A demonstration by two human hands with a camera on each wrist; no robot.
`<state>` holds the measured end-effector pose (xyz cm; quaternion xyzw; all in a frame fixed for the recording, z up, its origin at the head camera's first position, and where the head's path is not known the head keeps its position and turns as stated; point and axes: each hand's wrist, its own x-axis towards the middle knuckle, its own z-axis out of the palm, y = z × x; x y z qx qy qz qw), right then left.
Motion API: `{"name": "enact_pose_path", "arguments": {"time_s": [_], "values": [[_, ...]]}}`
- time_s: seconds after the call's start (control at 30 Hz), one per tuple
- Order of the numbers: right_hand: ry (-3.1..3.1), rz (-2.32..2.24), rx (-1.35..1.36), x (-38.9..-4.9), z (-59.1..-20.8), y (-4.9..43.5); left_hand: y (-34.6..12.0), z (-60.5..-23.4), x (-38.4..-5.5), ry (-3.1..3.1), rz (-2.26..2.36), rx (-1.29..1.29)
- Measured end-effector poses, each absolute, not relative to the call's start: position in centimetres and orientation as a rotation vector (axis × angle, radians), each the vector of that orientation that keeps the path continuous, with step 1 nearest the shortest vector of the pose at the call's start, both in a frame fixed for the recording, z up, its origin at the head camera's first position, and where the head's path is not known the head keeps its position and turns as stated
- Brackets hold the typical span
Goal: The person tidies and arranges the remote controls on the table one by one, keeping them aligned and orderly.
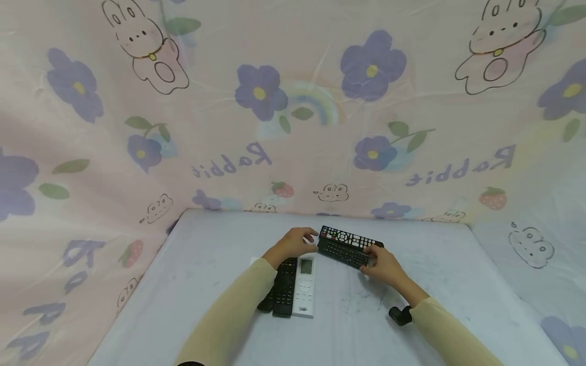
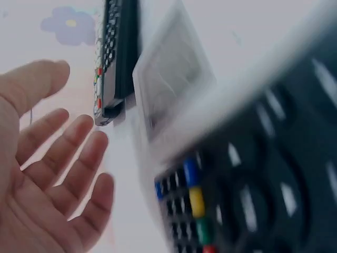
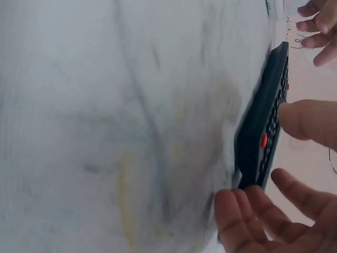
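One hand (image 1: 384, 265), my right, is gripping the right end of the nearer black remote (image 1: 342, 253) between thumb and fingers, probably taking it by the end so that most of its keys are showing. That remote is lying keys-up close along the farther black remote (image 1: 351, 238), both slanting alike, as if I am matching their long edges. My left hand (image 1: 295, 243) is hovering just beside the pair's left end, fingers loose and parted, holding nothing, perhaps ready to steady that end. By my left sleeve (image 1: 229, 310), a white remote (image 1: 304, 292) with a grey screen is lying beside a long black remote (image 1: 285, 290), and another dark remote (image 1: 266, 303) is partly showing; they seem deliberately grouped side by side. The white-covered desk (image 1: 348, 320) is carrying everything, with rabbit-and-flower cloth (image 1: 311, 147) hanging behind.
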<state>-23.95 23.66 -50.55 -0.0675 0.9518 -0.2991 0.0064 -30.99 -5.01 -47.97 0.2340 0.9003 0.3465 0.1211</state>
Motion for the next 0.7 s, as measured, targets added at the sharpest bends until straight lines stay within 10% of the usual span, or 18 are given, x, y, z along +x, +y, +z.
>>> {"name": "enact_pose_path", "arguments": {"time_s": [0.7], "values": [[2.922,-0.947,-0.076,-23.9,-50.7,23.6,-3.4,-50.3,-32.8,2.511,1.12,0.465]]}}
